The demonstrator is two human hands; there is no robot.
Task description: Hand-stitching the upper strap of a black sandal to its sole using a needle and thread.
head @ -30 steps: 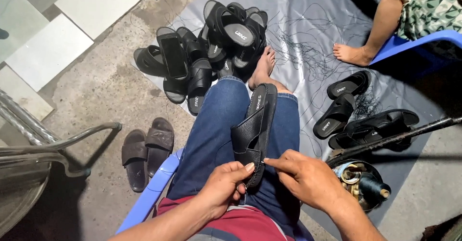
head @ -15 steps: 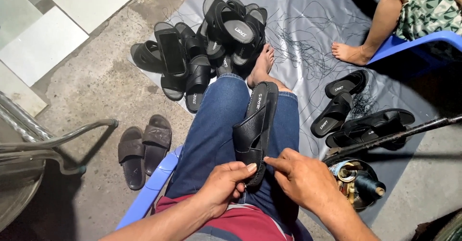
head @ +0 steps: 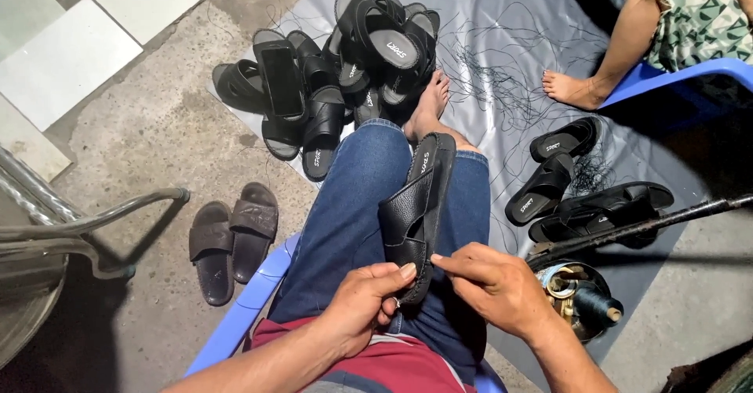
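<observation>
One black leather sandal lies lengthwise along the person's lap on the blue jeans, toe end pointing far, heel end near. Far beyond the knee a heap of black sandals sits on the grey plastic sheet; roughly eight can be made out, though overlaps make the exact count uncertain. To the right, three or four more black sandals lie on the same sheet. One pair of brown slides rests on the concrete at the left. A tin of thread spools stands near right, with one dark spool plainly visible.

Both forearms come in from the near edge, angled inward. The left hand curls around the sandal's near end, thumb on top at the sole edge, fingers wrapped under it. The right hand lies just beside it, palm down, fingers narrowed to a pinch whose tip touches the sandal's near right edge. Another person's bare foot rests far right beside a blue stool.
</observation>
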